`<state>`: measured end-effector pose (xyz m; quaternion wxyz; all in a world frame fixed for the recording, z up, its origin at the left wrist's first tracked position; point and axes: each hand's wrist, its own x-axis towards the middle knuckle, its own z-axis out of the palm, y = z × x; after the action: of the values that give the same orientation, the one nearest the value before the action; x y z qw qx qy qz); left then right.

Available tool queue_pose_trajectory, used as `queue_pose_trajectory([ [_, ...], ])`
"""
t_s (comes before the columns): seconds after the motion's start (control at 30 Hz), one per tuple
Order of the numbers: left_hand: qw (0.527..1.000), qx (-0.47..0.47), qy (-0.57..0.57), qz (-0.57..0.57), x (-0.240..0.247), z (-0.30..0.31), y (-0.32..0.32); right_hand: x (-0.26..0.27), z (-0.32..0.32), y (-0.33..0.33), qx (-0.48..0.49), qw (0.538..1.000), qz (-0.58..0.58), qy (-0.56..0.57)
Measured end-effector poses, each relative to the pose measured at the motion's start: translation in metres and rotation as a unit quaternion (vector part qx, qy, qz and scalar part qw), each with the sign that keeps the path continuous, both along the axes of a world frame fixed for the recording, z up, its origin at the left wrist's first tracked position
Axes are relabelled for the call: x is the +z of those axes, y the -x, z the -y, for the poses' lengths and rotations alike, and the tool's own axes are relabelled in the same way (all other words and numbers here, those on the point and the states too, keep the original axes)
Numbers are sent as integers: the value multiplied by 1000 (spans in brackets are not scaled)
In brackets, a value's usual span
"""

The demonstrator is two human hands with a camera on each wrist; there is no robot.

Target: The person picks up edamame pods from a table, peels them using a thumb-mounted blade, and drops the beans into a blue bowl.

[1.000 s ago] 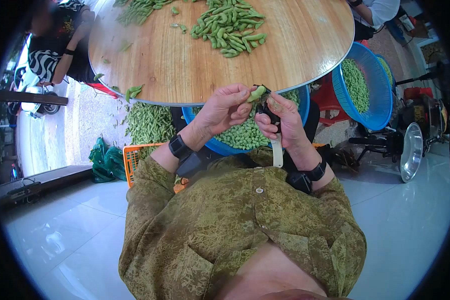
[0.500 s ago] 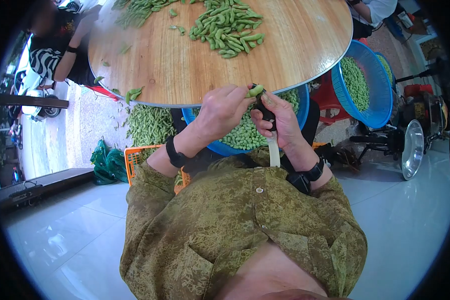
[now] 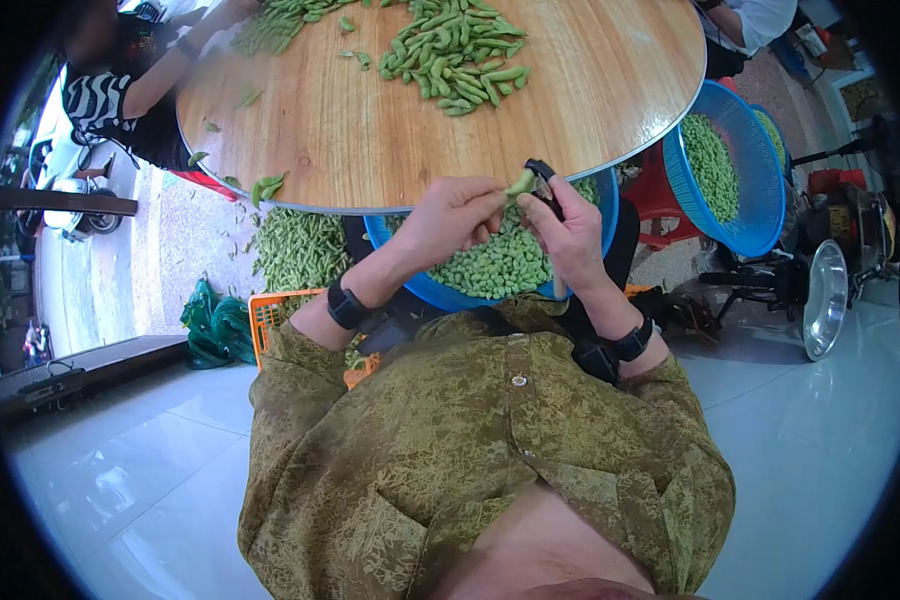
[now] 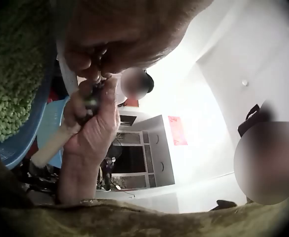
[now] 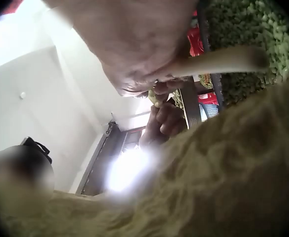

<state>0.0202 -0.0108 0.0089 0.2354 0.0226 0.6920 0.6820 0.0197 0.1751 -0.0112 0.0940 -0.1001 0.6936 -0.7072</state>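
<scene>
Over the blue basin [image 3: 432, 293] of shelled green beans [image 3: 490, 265], both hands meet at one green soybean pod [image 3: 519, 184]. My left hand [image 3: 450, 220] pinches the pod's near end between thumb and fingertips. In my right hand [image 3: 574, 240] is a tool with a black part and a pale, flat handle [image 5: 223, 61]; the handle sticks out below the palm toward my body. The right thumb is close against the pod, and a black piece [image 3: 538, 168] shows by the index finger. Fingers hide how the tool meets the pod.
A round wooden table [image 3: 320, 130] with a pile of pods [image 3: 455, 55] is ahead. An orange basket [image 3: 262, 325] and heaped pods [image 3: 295, 250] are at left. Another blue basin [image 3: 760, 215] of beans stands right, near a metal bowl [image 3: 823, 300]. Another person's arm [image 3: 155, 80] reaches over the table's left side.
My left hand turned over the pod and back, still pinching it. My right hand rotated, so the tool's pale handle shows less. The person at left reached farther over the table.
</scene>
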Motion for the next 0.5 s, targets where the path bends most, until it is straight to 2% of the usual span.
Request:
queue_pose_trajectory([
  [0.03,1000,0,0,0,1,-3,-2,2,4,1,-54,992,-104,-52],
  [0.1,999,31,32,2,3,-8,-5,3,1,5,-37,990,-114,-70],
  [0.17,999,40,14,21,-2,-6,-5,3,-1,8,-21,988,-122,-89],
  [0.23,998,50,-4,40,-4,-6,-6,3,-3,9,0,969,-198,-145],
  [0.37,997,52,44,-46,-7,-12,-15,6,-3,10,6,973,-179,-143],
  [0.43,995,53,47,-67,-9,-13,-15,6,-6,11,33,981,-116,-154],
  [0.47,994,29,67,-76,-8,-11,-16,6,-7,11,33,981,-116,-154],
  [0.5,993,6,86,-86,-8,-10,-16,6,-7,11,29,967,-164,-192],
])
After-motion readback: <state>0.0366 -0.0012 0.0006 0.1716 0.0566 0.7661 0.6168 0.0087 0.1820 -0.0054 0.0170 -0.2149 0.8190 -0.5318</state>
